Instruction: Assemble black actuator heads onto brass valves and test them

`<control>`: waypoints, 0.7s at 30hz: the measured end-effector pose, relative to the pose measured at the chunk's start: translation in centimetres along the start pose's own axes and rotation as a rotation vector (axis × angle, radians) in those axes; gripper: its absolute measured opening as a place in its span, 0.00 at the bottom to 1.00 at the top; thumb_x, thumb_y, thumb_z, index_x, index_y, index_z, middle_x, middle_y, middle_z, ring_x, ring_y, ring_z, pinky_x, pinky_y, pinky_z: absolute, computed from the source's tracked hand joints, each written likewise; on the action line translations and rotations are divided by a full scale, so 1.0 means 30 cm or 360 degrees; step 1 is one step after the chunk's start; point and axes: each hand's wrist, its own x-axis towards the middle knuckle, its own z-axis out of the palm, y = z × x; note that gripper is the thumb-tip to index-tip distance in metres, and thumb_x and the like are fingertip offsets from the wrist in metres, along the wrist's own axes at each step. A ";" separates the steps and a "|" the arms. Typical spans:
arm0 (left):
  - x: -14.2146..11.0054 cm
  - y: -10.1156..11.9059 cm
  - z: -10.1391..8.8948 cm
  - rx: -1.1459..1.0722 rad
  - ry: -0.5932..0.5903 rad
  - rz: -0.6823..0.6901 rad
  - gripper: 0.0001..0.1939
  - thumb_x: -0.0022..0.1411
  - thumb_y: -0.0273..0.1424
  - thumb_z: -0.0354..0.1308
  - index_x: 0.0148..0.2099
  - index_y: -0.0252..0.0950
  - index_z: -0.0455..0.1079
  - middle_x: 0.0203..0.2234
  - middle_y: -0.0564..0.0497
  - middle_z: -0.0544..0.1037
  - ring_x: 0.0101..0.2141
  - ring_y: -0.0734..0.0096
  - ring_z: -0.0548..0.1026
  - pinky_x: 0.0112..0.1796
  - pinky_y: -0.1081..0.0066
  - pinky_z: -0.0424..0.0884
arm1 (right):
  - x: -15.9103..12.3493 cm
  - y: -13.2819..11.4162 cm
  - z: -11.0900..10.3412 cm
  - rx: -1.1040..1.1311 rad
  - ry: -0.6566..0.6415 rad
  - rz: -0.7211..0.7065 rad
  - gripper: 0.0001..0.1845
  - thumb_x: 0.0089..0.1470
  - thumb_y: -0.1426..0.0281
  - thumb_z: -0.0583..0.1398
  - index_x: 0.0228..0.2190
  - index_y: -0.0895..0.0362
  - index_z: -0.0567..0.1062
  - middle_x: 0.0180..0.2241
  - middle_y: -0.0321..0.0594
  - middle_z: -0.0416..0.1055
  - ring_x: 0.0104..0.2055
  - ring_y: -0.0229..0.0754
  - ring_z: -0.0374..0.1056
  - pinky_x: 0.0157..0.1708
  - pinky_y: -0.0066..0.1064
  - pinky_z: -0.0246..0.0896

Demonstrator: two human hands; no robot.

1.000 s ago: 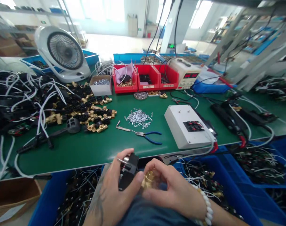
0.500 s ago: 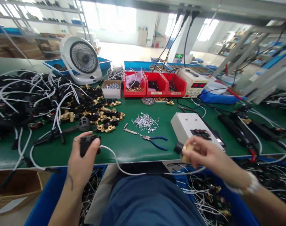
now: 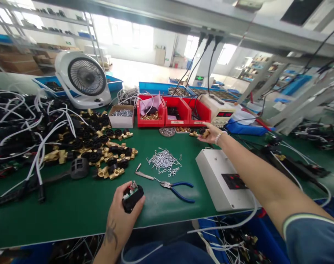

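Note:
My left hand (image 3: 124, 209) is closed around a black plastic housing (image 3: 134, 200), its open side showing a small circuit board and wires. It is over the front of the green table. My right hand (image 3: 212, 134) reaches far forward, fingers around a brass valve with a black cap (image 3: 205, 133), partly hidden by them. Just left of it lies another brass fitting (image 3: 193, 134). A white cable (image 3: 224, 227) runs along the front edge and up towards the grey switch box (image 3: 215, 179). Blue-handled pliers (image 3: 178, 187) and a pile of metal clips (image 3: 164, 160) lie between my hands.
On the left are heaped brass fittings (image 3: 112, 161), black parts and white cables (image 3: 40, 128). A white fan (image 3: 83, 80), a carton of screws (image 3: 121, 116), red bins (image 3: 176, 112) and a power supply (image 3: 216, 110) stand at the back. Blue crates with cables sit below the front edge.
My right hand has moved from the front of the switch box to the back, carrying the brass valve. My left hand has shifted right with the housing, now turned to show its inside.

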 end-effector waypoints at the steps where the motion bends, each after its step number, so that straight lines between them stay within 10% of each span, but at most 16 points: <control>1: -0.005 -0.003 0.002 -0.0003 0.0013 0.0001 0.31 0.54 0.52 0.61 0.53 0.37 0.69 0.46 0.44 0.76 0.47 0.52 0.76 0.53 0.53 0.72 | 0.024 -0.002 0.011 -0.0013 0.0035 0.0002 0.19 0.65 0.60 0.60 0.52 0.59 0.72 0.48 0.45 0.72 0.45 0.42 0.72 0.43 0.39 0.73; 12: -0.043 0.007 0.046 0.0081 0.0175 0.0083 0.23 0.61 0.45 0.58 0.53 0.38 0.68 0.46 0.45 0.76 0.48 0.56 0.76 0.52 0.58 0.72 | 0.147 0.013 0.100 -0.0376 -0.0002 0.0023 0.14 0.64 0.65 0.61 0.47 0.61 0.73 0.42 0.41 0.73 0.37 0.37 0.71 0.35 0.31 0.72; 21: -0.039 -0.060 0.040 0.0211 0.0172 0.0266 0.27 0.61 0.52 0.57 0.54 0.39 0.66 0.46 0.44 0.75 0.46 0.55 0.77 0.48 0.60 0.75 | -0.177 0.028 0.040 -0.0029 -0.0224 -0.0572 0.20 0.51 0.71 0.68 0.47 0.57 0.73 0.31 0.32 0.74 0.27 0.31 0.67 0.26 0.21 0.60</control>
